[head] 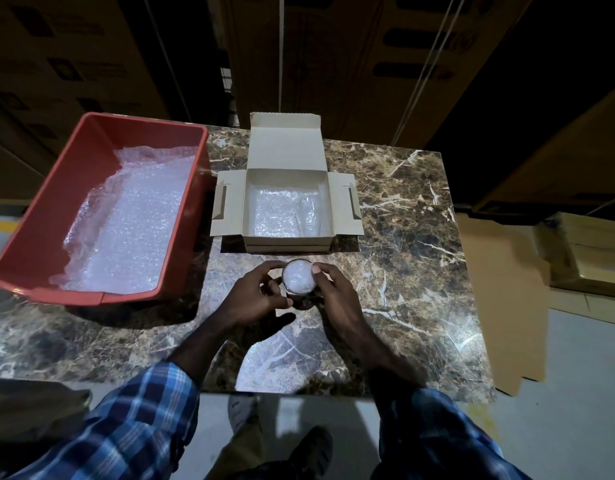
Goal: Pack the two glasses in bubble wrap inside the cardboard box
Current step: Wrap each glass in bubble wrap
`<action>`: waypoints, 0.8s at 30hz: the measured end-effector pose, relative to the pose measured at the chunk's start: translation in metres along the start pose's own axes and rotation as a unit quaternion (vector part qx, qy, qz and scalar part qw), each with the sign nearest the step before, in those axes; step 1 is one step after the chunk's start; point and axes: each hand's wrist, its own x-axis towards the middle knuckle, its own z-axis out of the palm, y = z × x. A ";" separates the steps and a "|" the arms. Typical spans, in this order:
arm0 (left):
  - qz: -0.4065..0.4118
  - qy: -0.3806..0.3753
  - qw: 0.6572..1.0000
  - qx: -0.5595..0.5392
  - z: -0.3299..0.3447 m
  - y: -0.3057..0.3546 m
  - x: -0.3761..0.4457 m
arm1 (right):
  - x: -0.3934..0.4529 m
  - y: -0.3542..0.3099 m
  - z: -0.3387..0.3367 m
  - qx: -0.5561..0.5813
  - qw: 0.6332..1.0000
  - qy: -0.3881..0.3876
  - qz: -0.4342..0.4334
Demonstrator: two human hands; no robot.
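Glass stands upright on the worktop, mouth up toward the camera, so its long axis runs vertical and only the rim and the white bubble wrap stuffed inside show; walls and base are hidden by the fingers and the steep view. It sits near the middle of the worktop, just in front of the box, apart from it. Left hand curls around the glass from the left, fingers on its side, thumb low toward the near edge; right hand grips it from the right, thumb tip on the rim. Whether the left fingers press or only touch cannot be told. Only one glass is visible. Box is open, lid flap standing at the far side, side flaps spread flat left and right, a sheet of bubble wrap lining its floor. Red bin at the far left corner overhangs the left edge and holds more crumpled wrap. Both forearms emerge from blue plaid sleeves, cut off at the bottom.
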 end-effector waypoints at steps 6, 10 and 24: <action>0.079 0.022 0.992 0.092 0.012 -0.014 0.007 | -0.003 0.007 0.001 0.030 0.999 -0.003 -0.019; 0.112 0.038 0.988 0.096 0.018 -0.015 0.009 | -0.001 0.012 0.001 0.014 0.999 0.009 -0.036; 0.146 0.103 0.982 0.060 0.022 -0.017 0.003 | -0.003 0.000 -0.003 0.041 0.998 -0.013 -0.041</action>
